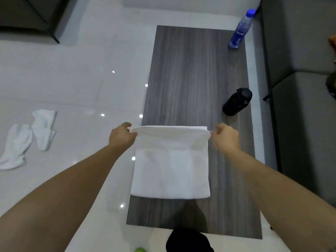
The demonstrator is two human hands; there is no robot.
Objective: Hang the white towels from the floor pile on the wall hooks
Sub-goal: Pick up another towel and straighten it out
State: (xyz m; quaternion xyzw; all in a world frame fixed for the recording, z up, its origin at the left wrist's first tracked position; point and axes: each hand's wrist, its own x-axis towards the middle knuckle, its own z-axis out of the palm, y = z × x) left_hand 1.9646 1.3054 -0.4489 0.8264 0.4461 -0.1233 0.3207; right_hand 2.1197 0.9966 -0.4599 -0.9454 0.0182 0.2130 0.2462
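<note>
My left hand (pixel 122 136) and right hand (pixel 226 136) pinch the top corners of a soft, light white towel (pixel 171 164) hanging folded above the dark wood table (pixel 196 73), its limp cloth best gripped along that upper edge, while more towels (pixel 29 137) lie on the tiled floor.

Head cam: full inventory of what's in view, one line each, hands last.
towel held up: 1, white, hanging folded over the table's near half
towels on floor: 2, white, crumpled, left on the tiles
table: 1, dark grey wood grain, centre
water bottle: 1, clear with blue cap, table's far right corner
black bottle: 1, black, table's right edge
sofa: 1, grey, right side
dark furniture: 1, top left
green object: 1, bottom edge, unclear
left hand: pinches towel's top left corner
right hand: pinches towel's top right corner
</note>
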